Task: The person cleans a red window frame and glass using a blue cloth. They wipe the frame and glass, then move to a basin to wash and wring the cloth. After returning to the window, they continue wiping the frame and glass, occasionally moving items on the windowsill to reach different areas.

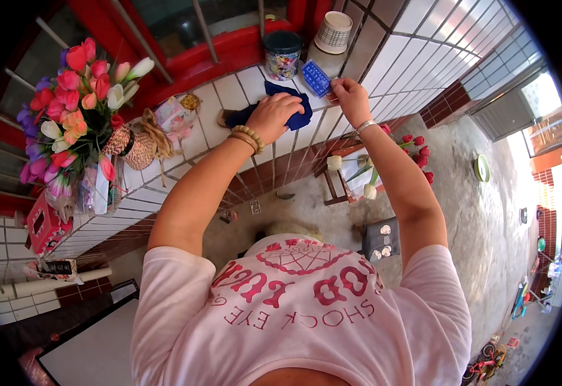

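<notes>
My left hand [274, 118], with a beaded bracelet at its wrist, lies over a dark blue cloth [300, 117] on the white tiled ledge [211, 132]. Its fingers curl down onto the fabric, and the palm hides part of it. To the right, my right hand [352, 103] pinches the edge of a small flat blue packet [315, 77] with white print, tilted over the ledge. Just behind stand a dark-lidded clear jar [281, 56] of colourful bits and an upturned checked paper cup [334, 32] on a pale container [325, 59].
Artificial tulips [78, 106] in a woven vase [133, 148] and a clear plastic bag [177, 117] occupy the ledge's left. Red-framed window bars [204, 29] rise behind; a tiled wall [409, 58] bounds the right. More tulips [416, 154] stand below, near a small dark stool [380, 238].
</notes>
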A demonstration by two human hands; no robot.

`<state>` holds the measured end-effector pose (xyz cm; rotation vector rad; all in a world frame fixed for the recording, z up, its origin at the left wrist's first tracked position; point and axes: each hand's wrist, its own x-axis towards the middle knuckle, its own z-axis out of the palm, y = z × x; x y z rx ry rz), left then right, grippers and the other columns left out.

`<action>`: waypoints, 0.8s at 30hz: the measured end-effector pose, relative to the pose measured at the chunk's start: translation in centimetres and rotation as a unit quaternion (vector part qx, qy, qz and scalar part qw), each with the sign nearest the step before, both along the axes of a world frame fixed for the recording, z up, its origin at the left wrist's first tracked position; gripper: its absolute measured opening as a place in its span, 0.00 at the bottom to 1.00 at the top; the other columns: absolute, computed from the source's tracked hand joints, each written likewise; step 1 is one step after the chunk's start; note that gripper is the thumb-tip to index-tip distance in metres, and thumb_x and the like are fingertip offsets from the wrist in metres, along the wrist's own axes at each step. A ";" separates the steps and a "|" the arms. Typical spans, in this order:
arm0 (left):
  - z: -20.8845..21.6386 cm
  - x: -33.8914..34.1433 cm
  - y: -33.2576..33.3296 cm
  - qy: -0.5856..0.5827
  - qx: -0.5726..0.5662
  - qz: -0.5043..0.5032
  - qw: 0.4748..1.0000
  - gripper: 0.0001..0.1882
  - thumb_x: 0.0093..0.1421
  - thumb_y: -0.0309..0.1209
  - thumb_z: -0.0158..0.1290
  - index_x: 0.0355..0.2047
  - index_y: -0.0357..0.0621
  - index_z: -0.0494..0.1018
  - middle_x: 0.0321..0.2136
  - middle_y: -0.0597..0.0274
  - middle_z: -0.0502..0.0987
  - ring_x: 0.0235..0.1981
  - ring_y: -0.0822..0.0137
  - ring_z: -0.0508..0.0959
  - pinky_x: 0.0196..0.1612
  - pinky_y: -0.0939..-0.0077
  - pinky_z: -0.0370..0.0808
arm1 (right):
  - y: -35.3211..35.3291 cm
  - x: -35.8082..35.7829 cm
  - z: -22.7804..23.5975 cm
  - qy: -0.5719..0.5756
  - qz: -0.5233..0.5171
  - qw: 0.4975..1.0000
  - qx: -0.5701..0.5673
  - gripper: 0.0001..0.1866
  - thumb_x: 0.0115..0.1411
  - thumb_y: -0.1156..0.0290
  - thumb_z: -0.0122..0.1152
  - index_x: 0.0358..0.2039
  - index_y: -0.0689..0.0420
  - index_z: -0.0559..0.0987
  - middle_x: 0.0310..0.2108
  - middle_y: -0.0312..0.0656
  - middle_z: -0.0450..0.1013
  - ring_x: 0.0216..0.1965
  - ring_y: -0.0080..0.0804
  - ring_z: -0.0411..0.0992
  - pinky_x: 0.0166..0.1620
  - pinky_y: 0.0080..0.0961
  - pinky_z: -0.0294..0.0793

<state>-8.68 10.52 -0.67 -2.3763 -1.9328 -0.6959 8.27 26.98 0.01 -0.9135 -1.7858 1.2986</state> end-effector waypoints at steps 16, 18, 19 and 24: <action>-1.4 6.2 9.6 0.017 0.011 0.013 1.000 0.27 0.49 0.21 0.56 0.51 0.50 0.69 0.54 0.63 0.69 0.59 0.59 0.64 0.58 0.60 0.63 | -0.2 4.3 2.7 0.067 -0.101 0.988 0.091 0.10 0.62 0.69 0.58 0.34 0.64 0.78 0.21 0.35 0.73 0.22 0.19 0.69 0.28 0.19 0.70; -1.3 6.5 9.6 0.025 0.025 0.025 0.999 0.27 0.49 0.22 0.56 0.51 0.50 0.69 0.53 0.63 0.69 0.59 0.60 0.65 0.57 0.61 0.63 | -0.1 5.7 2.7 0.068 -0.105 0.989 0.082 0.10 0.62 0.69 0.58 0.34 0.64 0.78 0.21 0.35 0.73 0.23 0.18 0.69 0.28 0.18 0.70; -1.4 6.5 9.6 0.027 0.041 0.025 0.998 0.26 0.49 0.22 0.56 0.51 0.51 0.69 0.52 0.63 0.70 0.57 0.60 0.66 0.56 0.61 0.64 | -0.2 6.2 2.6 0.062 -0.112 0.988 0.083 0.10 0.62 0.69 0.58 0.33 0.64 0.78 0.22 0.35 0.74 0.22 0.18 0.69 0.28 0.18 0.69; -0.9 6.1 8.9 0.030 0.030 0.018 0.999 0.24 0.50 0.23 0.55 0.49 0.50 0.70 0.51 0.63 0.70 0.55 0.60 0.67 0.55 0.62 0.64 | -0.8 6.1 2.3 -0.025 -0.132 0.967 0.215 0.07 0.60 0.70 0.60 0.33 0.61 0.78 0.25 0.39 0.74 0.23 0.24 0.71 0.28 0.22 0.71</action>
